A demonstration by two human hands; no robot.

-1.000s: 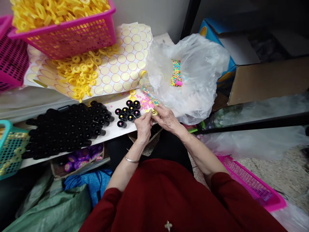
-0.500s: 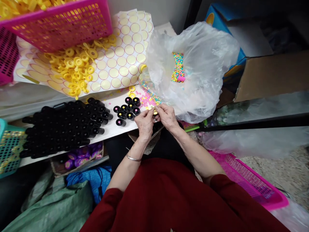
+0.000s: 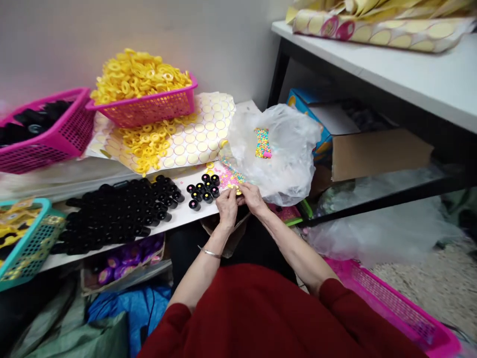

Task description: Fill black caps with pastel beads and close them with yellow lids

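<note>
My left hand (image 3: pixel 227 205) and my right hand (image 3: pixel 252 198) meet at the front edge of the white shelf (image 3: pixel 186 213). Both pinch one small yellow ring cap (image 3: pixel 237 191) between their fingertips. Just left of them stand a few black tubes with pink and yellow tops (image 3: pixel 203 191). A large block of plain black tubes (image 3: pixel 119 209) lies further left. Loose pastel beads (image 3: pixel 231 176) are scattered behind my hands. A clear plastic bag (image 3: pixel 283 154) holding more beads (image 3: pixel 263 142) sits to the right.
A pink basket (image 3: pixel 149 107) heaped with yellow rings stands on a sticker sheet (image 3: pixel 201 134) with more loose rings (image 3: pixel 147 144). Another pink basket (image 3: pixel 48 139) is far left, a teal basket (image 3: pixel 30 243) at the near left. A cardboard box (image 3: pixel 380 151) and pink tray (image 3: pixel 391 303) lie right.
The view has lifted and pulled back, showing the wall and an upper shelf. My hands stay together at the shelf edge, still pinching the yellow cap.
</note>
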